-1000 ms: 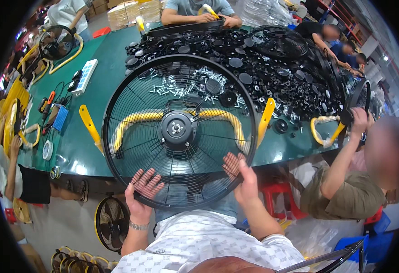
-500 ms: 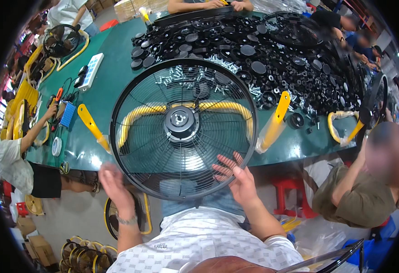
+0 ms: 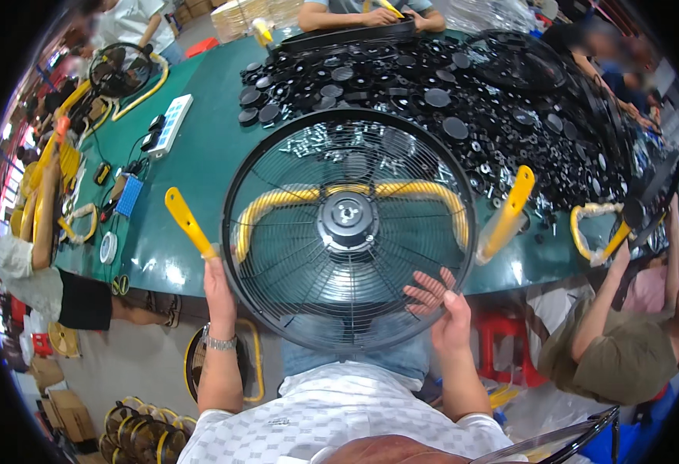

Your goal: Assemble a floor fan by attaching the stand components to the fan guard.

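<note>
A round black fan [image 3: 347,220] with a wire grille and a central motor faces up in front of me at the table edge. Its yellow tube stand [image 3: 277,197] shows through the wires, with a yellow flat-ended leg [image 3: 184,216] on the left and another yellow leg [image 3: 509,205] on the right. My left hand [image 3: 219,294] closes at the fan's left rim, by the lower end of the left leg; its fingers are partly hidden. My right hand [image 3: 449,313] grips the lower right rim, thumb outside, fingers visible through the grille.
Black knobs, discs and loose screws [image 3: 463,116] cover the back and right of the green table [image 3: 200,155]. A white power strip [image 3: 171,126] and a blue box [image 3: 128,195] lie left. Co-workers sit around; a red stool [image 3: 502,348] stands right.
My left hand has come up from below to the fan's left rim. The view has shifted, so the fan appears further right. My right hand stays at the lower right rim.
</note>
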### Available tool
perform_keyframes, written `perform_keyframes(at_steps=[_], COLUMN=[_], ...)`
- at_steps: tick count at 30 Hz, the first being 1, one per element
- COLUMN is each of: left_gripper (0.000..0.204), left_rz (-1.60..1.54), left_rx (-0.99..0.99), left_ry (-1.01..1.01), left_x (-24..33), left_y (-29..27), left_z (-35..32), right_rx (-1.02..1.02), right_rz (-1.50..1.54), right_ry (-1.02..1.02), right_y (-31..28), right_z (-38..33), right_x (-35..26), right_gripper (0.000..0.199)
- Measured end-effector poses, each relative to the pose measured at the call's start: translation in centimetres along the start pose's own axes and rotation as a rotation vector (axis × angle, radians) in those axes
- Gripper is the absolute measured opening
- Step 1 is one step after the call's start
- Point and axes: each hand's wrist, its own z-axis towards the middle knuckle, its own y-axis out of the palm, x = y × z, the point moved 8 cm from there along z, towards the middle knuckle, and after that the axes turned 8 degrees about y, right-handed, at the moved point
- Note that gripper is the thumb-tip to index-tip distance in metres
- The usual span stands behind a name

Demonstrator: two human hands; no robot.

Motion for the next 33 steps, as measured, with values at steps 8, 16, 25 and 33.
perform_keyframes(at_steps=[8, 16, 25, 33], left_gripper=[0.046, 0.039, 0.029, 0.021], left_rz=[-0.072, 0.499, 0.317, 0.488], left_rx=[0.025, -0.647, -0.423, -0.642], left_ry=[-0.094, 0.472, 0.290, 0.335], left_x=[-2.0, -5.5, -6.8, -6.4], left_y=[-2.7, 12.6, 11.6, 16.5], left_z=[11.6, 24.5, 25.1, 25.6], right_rx=[-0.016, 0.400, 0.744, 0.566], right_rz=[-0.066, -0.307, -1.415, -1.802], right_ry=[-0.035, -0.197, -0.630, -0.461], right_y=[0.3, -6.0, -10.6, -9.9], right_z=[0.4, -2.0, 6.1, 25.1], right_x=[-0.4, -5.2, -21.4, -24.4], right_gripper=[0.062, 0.043, 0.023, 0.044])
